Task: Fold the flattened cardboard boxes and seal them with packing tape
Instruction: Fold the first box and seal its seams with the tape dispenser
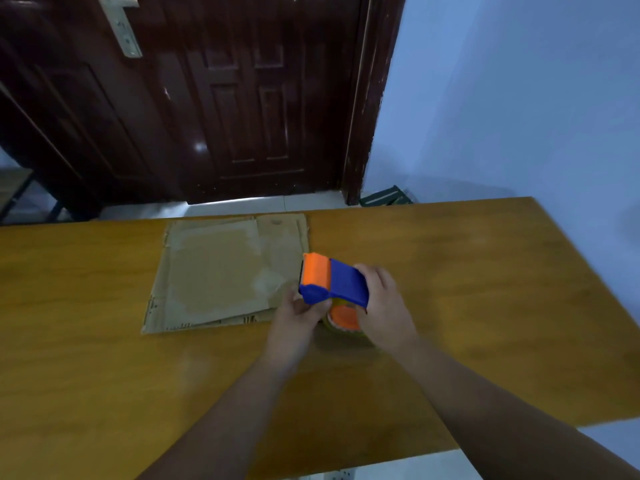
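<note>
Both hands of mine hold the tape dispenser (334, 282) over the wooden table (485, 289). At the far left, behind the table, stands a dark brown door (242, 98) with a metal handle plate (123, 26). On the table, left of my hands, lies the stack of flattened cardboard boxes (221, 271); they are flat, not folded, and their far edge is near the far edge of the table.

My left hand (298, 315) is at the near right corner of the cardboard, and its fingers are curled around the front lower part of the dispenser. The dispenser has a blue body and an orange front part, which points away from me, over the right edge of the cardboard. Under the body sits the tape roll (343, 318) on an orange hub. Whether the roll touches the table or only hangs close above it, I cannot tell, because the picture is a little blurred there.

My right hand (384, 299) grips the back end of the blue body from the right side, with the fingers wrapped over it. Behind the table, a small dark green object (386, 196) stands beside the door frame, and a pale blue wall (519, 98) fills the right side.
</note>
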